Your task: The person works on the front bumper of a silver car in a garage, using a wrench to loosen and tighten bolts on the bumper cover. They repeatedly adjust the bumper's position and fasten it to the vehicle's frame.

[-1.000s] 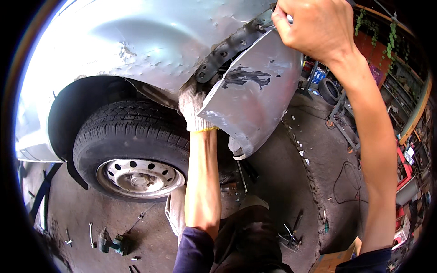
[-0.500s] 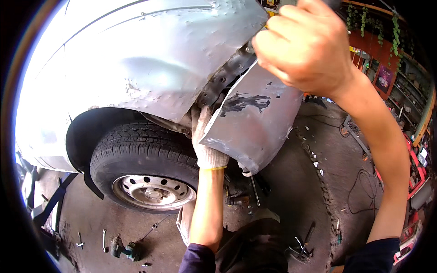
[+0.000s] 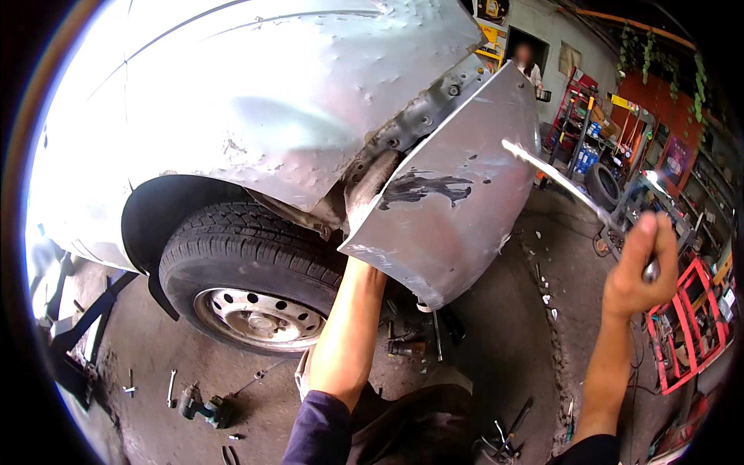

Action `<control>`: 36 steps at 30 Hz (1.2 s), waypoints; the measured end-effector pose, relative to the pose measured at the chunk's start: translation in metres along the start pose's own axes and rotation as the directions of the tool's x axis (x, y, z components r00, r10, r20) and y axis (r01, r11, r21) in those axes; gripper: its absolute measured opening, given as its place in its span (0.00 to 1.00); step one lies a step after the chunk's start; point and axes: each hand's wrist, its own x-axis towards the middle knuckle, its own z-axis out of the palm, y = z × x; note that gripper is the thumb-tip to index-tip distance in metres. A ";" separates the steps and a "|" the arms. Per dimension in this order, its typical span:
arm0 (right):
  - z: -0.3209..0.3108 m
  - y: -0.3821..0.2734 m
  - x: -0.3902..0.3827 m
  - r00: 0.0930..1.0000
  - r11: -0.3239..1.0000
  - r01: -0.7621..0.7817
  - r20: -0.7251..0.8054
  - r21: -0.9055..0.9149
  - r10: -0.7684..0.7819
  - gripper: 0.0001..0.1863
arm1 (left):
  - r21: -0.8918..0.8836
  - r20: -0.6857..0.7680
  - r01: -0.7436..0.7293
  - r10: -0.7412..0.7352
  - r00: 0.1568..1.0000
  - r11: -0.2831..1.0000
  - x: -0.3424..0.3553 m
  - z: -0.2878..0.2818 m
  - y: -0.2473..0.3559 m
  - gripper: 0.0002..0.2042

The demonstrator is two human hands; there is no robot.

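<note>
My left hand (image 3: 362,198), in a pale knit glove, reaches up behind the loose grey bumper corner (image 3: 465,217). Its fingers are mostly hidden in the gap beside the silver fender (image 3: 294,101), so their grip does not show. A metal edge with bolt holes (image 3: 426,120) runs along the fender above the glove. Off to the right, bare and closed, my right hand (image 3: 639,275) holds a long shiny metal wrench (image 3: 562,180). The tool points up and left, its tip in front of the bumper corner. Black smears mark that panel.
A wheel (image 3: 263,271) stands left of my left arm. On the floor lie a cordless drill (image 3: 205,409), an open-end wrench (image 3: 171,387) and other tools. A red metal frame (image 3: 690,325) is at right. Another person (image 3: 527,66) stands at the back.
My right hand has swung right and down from the top of the bumper corner, bringing the wrench into view. My left hand has slid farther up behind the panel.
</note>
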 end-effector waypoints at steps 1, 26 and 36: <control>-0.012 0.009 -0.012 0.996 0.996 -0.085 -0.001 -0.039 0.085 0.14 | -0.061 -0.006 0.010 -0.010 1.000 0.998 -0.002 0.011 -0.010 0.16; -0.165 0.071 -0.342 -0.258 -0.305 -0.950 0.382 0.069 0.887 0.14 | 0.014 0.004 -0.095 0.095 0.995 0.995 -0.017 -0.003 0.003 0.18; -0.223 -0.017 -0.406 -0.434 -0.373 -0.879 0.175 -0.296 0.884 0.17 | -0.145 0.329 0.232 -0.174 0.928 0.962 -0.102 -0.054 0.080 0.21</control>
